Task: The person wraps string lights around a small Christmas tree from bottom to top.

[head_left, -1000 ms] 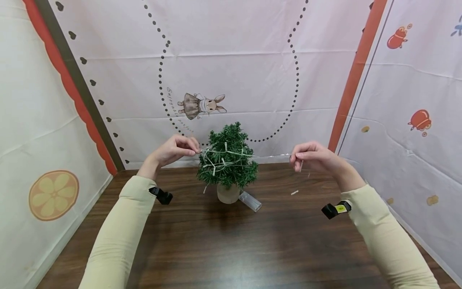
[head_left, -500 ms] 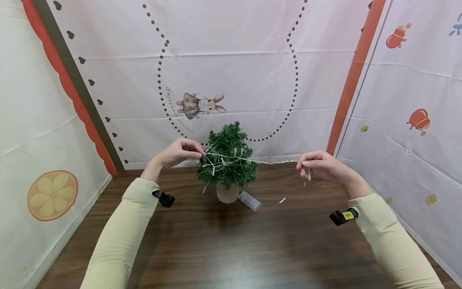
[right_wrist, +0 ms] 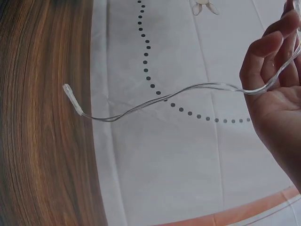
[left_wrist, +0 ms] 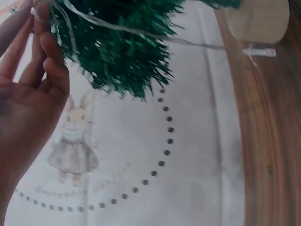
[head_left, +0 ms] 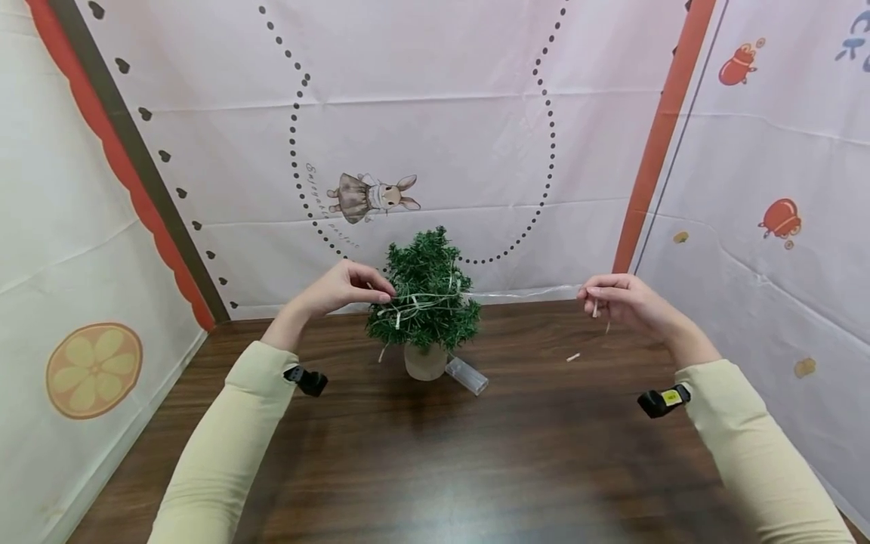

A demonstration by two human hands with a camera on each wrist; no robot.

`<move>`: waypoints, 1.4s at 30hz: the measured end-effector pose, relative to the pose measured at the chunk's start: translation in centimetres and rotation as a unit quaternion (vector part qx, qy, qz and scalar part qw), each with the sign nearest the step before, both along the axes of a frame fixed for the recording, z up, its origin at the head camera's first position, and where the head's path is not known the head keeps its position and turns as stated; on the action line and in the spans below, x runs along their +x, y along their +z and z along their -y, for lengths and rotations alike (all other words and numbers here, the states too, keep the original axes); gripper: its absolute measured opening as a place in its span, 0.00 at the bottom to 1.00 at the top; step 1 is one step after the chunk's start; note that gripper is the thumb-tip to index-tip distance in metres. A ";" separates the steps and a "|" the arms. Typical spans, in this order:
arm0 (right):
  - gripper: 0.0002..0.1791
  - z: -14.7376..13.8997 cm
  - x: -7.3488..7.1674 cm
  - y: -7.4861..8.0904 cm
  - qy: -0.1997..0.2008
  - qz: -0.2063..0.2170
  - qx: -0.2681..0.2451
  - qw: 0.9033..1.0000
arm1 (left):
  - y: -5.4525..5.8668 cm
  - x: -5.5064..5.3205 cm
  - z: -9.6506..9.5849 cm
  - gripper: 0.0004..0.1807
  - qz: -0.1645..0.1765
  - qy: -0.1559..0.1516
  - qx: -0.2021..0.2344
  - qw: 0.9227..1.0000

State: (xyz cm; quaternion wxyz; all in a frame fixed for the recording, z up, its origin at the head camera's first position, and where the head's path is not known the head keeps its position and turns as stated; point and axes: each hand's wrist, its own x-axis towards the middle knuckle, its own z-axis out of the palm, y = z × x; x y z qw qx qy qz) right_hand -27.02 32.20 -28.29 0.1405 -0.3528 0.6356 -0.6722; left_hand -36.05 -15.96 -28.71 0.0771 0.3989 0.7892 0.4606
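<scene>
A small green artificial Christmas tree (head_left: 424, 264) stands upright in a pale pot (head_left: 425, 363), with clear string lights (head_left: 435, 302) looped around its middle. At the tree's left side my left hand (head_left: 347, 291) pinches the wire between thumb and fingers. Well to the right, my right hand (head_left: 624, 301) grips the same string, and a length stretches between it and the tree. In the right wrist view the wire runs across the palm and hangs free, ending in a white bulb (right_wrist: 73, 100). Some wire behind the tree is hidden.
A clear battery box (head_left: 467, 375) lies on the brown wooden table (head_left: 435, 468), just right of the pot. Printed cloth (head_left: 435, 136) covers the walls behind and at both sides. A camera is strapped to each wrist.
My right hand has moved farther right, carrying the string and its dangling bulb end. My left hand has shifted slightly right, nearer the tree's front. The tree stays standing.
</scene>
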 end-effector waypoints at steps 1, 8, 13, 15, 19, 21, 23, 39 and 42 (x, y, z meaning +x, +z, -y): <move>0.20 -0.1 -0.1 0.1 -0.005 0.002 0.002 1.000 | 0.2 0.3 0.0 0.12 -0.004 0.011 -0.006 1.000; 0.18 0.0 -0.2 0.6 -0.024 0.013 0.009 1.000 | 1.9 2.4 -0.6 0.12 -0.036 0.107 -0.003 0.994; 0.17 0.0 -0.2 0.8 -0.038 0.009 0.008 0.999 | 3.7 4.8 -3.1 0.11 -0.079 0.144 0.007 0.986; 0.17 0.0 -0.3 0.9 -0.047 0.008 0.007 0.999 | 4.6 5.7 -4.7 0.11 -0.100 0.141 0.016 0.985; 0.16 0.1 -0.5 1.4 -0.059 0.002 0.012 0.998 | 5.9 6.5 -8.2 0.09 -0.131 0.112 0.041 0.984; 0.16 0.3 -0.6 1.6 -0.061 0.001 0.019 0.998 | 6.3 6.6 -9.9 0.09 -0.137 0.100 0.048 0.984; 0.16 0.5 -0.7 1.9 -0.064 0.000 0.029 0.998 | 6.6 6.6 -11.4 0.08 -0.140 0.096 0.048 0.984; 0.14 2.1 -1.2 2.9 -0.072 -0.001 0.067 0.995 | 6.4 5.3 -21.1 0.10 -0.036 0.042 -0.018 0.998; 0.14 2.2 -1.2 3.0 -0.068 -0.007 0.065 0.995 | 6.0 5.3 -22.0 0.08 -0.017 0.041 -0.004 0.999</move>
